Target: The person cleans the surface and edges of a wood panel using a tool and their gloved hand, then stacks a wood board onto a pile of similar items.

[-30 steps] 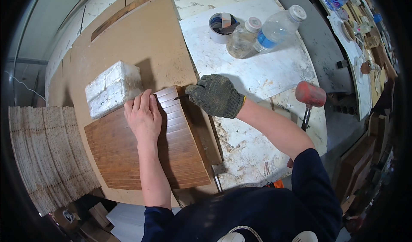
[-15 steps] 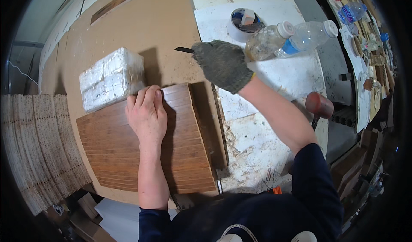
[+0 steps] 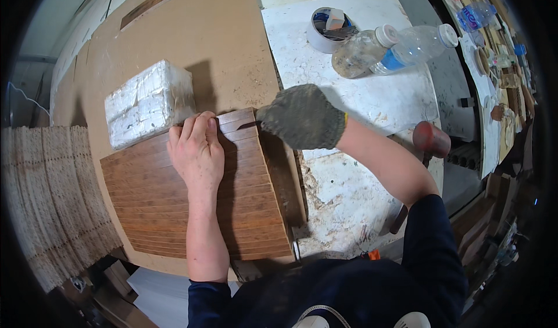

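A panel of brown wooden slats [image 3: 244, 211] lies on a tan board [image 3: 197, 37]. My bare left hand [image 3: 196, 150] presses flat on the panel's upper part, fingertips near its top edge and close to a white wrapped block [image 3: 148, 102]. My right hand [image 3: 302, 117] wears a grey knitted glove and is closed in a fist at the panel's upper right corner. A small dark tip sticks out of the glove toward the slats; the rest of that tool is hidden.
A stained white worktop [image 3: 360, 200] lies to the right, with a round tape roll [image 3: 325, 30] and two clear plastic bottles [image 3: 361, 52] [image 3: 414, 47] at its far side. A red-headed mallet [image 3: 431, 139] is beyond my right forearm. A woven mat [image 3: 52, 200] hangs at the left.
My gloved right hand has come down from beside the white block to the panel's upper right corner. My left hand stays pressed on the slats.
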`<action>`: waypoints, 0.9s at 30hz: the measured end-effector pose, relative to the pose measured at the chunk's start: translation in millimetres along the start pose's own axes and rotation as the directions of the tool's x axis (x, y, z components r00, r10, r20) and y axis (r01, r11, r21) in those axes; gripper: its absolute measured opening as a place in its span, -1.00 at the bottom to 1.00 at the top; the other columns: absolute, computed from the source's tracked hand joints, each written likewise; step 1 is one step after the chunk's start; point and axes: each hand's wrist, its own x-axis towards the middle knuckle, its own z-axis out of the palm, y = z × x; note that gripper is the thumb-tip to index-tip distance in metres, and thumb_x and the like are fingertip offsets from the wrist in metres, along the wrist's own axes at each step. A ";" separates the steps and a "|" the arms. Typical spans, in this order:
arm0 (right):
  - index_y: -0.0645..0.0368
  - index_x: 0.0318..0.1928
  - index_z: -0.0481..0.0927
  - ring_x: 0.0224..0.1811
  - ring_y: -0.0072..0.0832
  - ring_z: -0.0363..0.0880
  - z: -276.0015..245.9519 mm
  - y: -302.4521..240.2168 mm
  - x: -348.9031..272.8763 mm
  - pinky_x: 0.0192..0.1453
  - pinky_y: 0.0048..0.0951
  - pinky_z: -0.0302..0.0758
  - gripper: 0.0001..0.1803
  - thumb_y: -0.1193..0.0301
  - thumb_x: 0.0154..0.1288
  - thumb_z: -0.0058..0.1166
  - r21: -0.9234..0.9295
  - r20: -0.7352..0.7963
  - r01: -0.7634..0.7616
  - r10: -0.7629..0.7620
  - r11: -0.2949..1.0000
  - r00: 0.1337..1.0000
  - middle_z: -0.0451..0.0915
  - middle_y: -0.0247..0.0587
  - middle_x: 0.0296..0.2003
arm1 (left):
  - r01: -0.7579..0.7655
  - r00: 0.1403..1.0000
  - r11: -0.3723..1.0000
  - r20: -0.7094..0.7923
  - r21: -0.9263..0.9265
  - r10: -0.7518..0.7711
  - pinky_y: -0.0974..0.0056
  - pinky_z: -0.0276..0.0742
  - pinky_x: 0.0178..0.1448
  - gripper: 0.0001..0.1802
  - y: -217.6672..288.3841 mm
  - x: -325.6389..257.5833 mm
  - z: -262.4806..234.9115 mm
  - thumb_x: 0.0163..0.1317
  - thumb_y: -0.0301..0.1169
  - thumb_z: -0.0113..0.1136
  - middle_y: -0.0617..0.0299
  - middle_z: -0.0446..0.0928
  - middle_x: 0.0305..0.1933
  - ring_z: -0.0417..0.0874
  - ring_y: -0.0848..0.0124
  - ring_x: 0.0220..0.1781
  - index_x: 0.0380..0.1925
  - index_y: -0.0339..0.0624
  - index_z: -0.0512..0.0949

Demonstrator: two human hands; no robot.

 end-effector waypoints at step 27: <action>0.11 -0.31 0.57 -0.66 -0.27 0.57 2.8 36.8 25.6 -0.60 -0.28 0.50 -0.86 0.32 0.20 0.12 -0.094 -0.153 -0.164 0.149 0.982 0.977 0.54 -0.17 -0.69 | 0.017 1.000 0.999 -0.009 -0.040 -0.017 0.20 0.34 -0.02 -0.88 -5.3 1.0 2.7 0.32 -0.36 0.12 0.44 0.64 -0.18 0.48 0.29 -0.17 -0.25 0.04 0.64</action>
